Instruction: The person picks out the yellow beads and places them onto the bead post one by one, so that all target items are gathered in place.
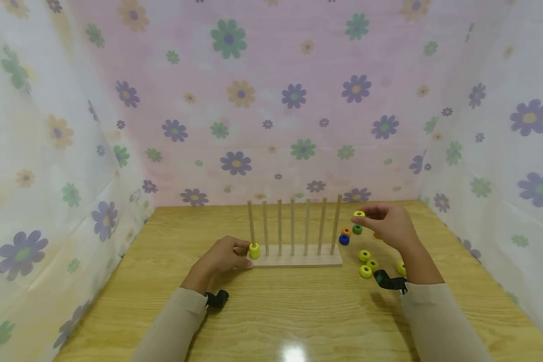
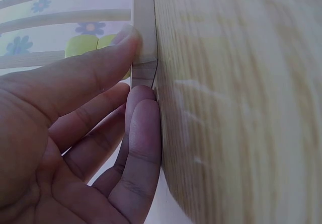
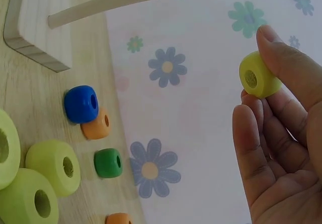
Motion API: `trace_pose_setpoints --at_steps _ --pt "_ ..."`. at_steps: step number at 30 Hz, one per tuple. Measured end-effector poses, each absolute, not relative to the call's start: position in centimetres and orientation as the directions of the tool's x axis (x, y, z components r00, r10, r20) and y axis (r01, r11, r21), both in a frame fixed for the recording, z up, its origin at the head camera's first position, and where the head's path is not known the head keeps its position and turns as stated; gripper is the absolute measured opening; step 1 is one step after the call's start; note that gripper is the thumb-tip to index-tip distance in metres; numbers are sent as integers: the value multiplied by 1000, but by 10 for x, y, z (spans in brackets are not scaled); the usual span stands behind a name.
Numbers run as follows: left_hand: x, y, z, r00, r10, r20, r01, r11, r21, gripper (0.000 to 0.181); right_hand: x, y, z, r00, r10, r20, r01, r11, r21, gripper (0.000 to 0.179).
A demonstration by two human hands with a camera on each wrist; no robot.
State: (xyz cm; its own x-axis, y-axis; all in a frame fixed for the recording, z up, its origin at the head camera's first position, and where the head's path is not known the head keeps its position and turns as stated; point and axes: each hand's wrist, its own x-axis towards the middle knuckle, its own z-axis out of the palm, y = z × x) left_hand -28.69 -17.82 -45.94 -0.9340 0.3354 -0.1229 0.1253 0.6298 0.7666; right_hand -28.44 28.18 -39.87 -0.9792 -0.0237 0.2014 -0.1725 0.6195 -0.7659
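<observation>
A wooden peg rack (image 1: 298, 259) with a row of upright pegs stands on the table. At its left end my left hand (image 1: 221, 254) holds the base, the thumb over the edge and the other fingertips against the end. Two yellow beads (image 1: 254, 251) sit stacked at the foot of the leftmost peg, beside that hand's fingers. My right hand (image 1: 391, 223) is raised beyond the rack's right end. It pinches another yellow bead (image 3: 265, 73) between thumb and fingers, the bead's hole showing in the right wrist view.
Loose beads lie right of the rack: blue (image 1: 344, 240), orange (image 1: 346, 231), green (image 1: 357, 230) and several yellow ones (image 1: 365, 271). One more yellow bead (image 1: 401, 267) lies by the right wrist. Flowered cloth (image 1: 271, 100) walls the table (image 1: 253, 322) at the back and sides.
</observation>
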Motion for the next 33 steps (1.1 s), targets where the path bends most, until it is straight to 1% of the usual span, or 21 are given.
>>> trace_pose_setpoints --at_steps 11,21,24,29,33 --pt "-288 -182 -463 -937 325 -127 115 630 768 61 -280 279 -384 -959 -30 282 -235 639 -733 53" --pt "-290 -177 -460 -935 334 -119 129 633 763 61 -278 278 -375 -930 -11 367 -306 579 -756 40" --pt "-289 -178 -459 -937 327 -118 129 642 756 60 -276 274 -371 -927 -2 374 -311 561 -767 39" --pt "-287 -179 -460 -943 311 -119 118 646 754 57 -275 267 -364 -915 -13 404 -340 568 -750 38" --pt "-288 -177 -459 -939 325 -111 129 633 763 58 -271 264 -357 -903 -6 429 -355 571 -740 37"
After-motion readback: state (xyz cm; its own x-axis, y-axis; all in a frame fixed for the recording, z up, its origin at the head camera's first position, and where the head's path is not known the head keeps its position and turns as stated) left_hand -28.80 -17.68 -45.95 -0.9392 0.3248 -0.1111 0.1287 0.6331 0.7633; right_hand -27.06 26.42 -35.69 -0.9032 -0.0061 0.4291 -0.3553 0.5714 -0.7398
